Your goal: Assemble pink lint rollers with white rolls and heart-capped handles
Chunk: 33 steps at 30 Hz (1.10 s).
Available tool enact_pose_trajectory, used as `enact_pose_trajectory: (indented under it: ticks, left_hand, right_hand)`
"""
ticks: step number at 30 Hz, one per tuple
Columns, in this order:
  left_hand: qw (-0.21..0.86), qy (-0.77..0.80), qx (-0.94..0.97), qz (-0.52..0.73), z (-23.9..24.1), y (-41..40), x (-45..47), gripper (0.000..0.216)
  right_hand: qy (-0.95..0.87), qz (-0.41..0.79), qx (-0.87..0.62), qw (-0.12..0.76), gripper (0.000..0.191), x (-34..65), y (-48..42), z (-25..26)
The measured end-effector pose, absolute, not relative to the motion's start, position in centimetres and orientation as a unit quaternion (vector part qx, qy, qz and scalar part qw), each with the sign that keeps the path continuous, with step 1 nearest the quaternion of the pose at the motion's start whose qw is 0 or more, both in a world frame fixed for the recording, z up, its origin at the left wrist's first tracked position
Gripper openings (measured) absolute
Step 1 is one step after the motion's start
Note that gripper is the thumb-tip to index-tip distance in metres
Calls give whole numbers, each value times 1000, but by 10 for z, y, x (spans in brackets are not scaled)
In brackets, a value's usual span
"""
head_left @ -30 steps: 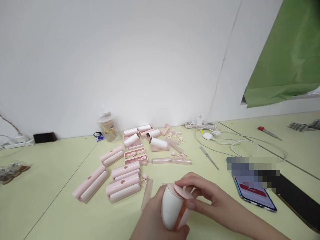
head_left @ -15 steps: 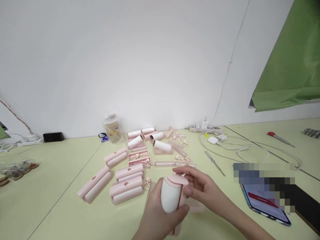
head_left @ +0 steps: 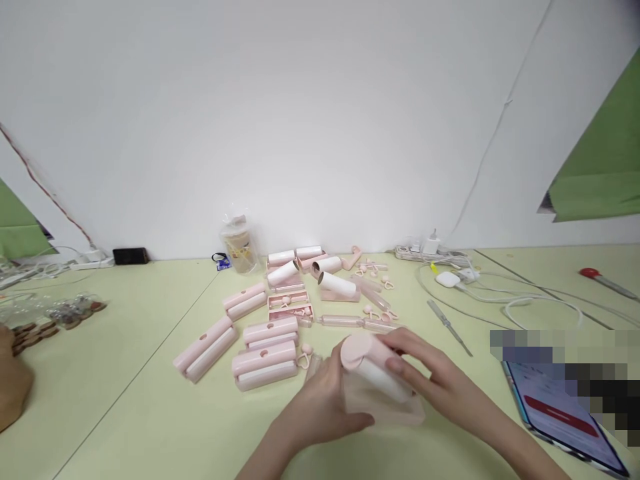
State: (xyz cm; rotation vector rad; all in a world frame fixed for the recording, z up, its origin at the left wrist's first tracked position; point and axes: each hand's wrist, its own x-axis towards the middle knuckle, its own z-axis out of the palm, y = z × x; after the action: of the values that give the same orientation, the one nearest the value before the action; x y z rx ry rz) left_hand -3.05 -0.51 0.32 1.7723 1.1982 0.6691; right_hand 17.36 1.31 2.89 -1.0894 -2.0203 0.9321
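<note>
- The left hand [head_left: 320,403] is half-curling around the near-left side of a pink-and-white roller [head_left: 373,363], fingers behind it and thumb reaching underneath, apparently bracing it.
- The right hand [head_left: 425,373] is bending its thumb and fingers against the opposite side at three o'clock, seemingly steadying the white body from there.
- The roller is slanting between both hands, its rounded pink end pointing towards ten o'clock, perhaps so that end is facing the person.
- Below it, a pale pink frame [head_left: 413,413] is showing; the pictures are not settling whether it is separate.
- At ten o'clock from the hands, four pink-and-white units [head_left: 265,365] are lying together, probably as a group apart from the loose parts.
- Towards twelve, white rolls [head_left: 337,285], pink trays [head_left: 290,307] and transparent tubes [head_left: 340,321] are lying within reach.
- At two o'clock a slim grey tool [head_left: 449,327] is lying; at three, a phone [head_left: 560,413] is resting, its upper part hidden by pixelation.
- Blur is softening the held roller, and the hands are concealing parts of it.
- At nine o'clock, the left edge is cutting off what seems to be another person's hand [head_left: 13,380].
</note>
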Motion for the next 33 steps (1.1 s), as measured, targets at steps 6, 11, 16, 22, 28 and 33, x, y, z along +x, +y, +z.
enact_pose_trajectory:
  ticks: [6,11,16,22,28,33]
  left_hand:
    - [485,504,679,223,-10,1,-28,110]
    - [477,476,702,230,-11,2,-29,98]
    - [479,465,710,222,-8,1,-29,90]
    - [485,461,711,215,-8,1,-28,87]
    - [480,453,715,232,-11,0,-30,85]
    - [462,455,721,242,-16,1,-27,93]
  right_hand:
    - [-865,256,-396,171,29,178,13,25]
    - [-894,180,-384,143,31,176,12,25]
    - [-908,140,-367,144,35,175,10,25]
    - [-910,123,-365,155,34,176,7,25]
    - [-905,171,-362,141,37,170,11,17]
    - [-877,251,-378,157,28,166,16,10]
